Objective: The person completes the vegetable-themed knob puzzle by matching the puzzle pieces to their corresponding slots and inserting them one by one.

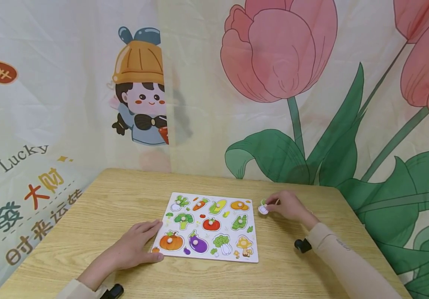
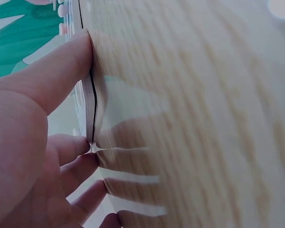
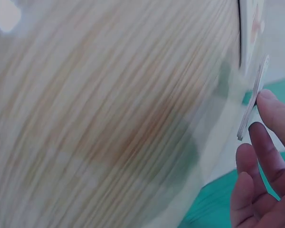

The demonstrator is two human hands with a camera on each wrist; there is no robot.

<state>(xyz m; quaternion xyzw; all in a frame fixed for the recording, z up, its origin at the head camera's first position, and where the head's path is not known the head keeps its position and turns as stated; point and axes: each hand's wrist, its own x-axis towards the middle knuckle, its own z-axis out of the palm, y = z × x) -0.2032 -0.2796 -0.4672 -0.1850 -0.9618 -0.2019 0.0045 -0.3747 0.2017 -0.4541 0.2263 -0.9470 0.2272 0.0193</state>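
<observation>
A flat vegetable puzzle board (image 1: 207,257) lies on the wooden table, with knobbed pieces such as a tomato (image 1: 211,224), an eggplant (image 1: 198,243) and a pumpkin (image 1: 171,241) in it. My left hand (image 1: 134,245) rests at the board's left side, fingers spread, thumb touching the lower left corner. Just off the board's upper right edge, my right hand (image 1: 287,205) pinches a small puzzle piece (image 1: 262,208), white below and green on top. The right wrist view shows this thin piece (image 3: 254,99) edge-on and tilted at the thumb and fingertips, above the table.
The wooden table (image 1: 124,191) extends around the board on all sides. Behind it hangs a printed cloth (image 1: 199,124) with tulips and a cartoon figure. Dark wrist devices (image 1: 303,246) show near both sleeves.
</observation>
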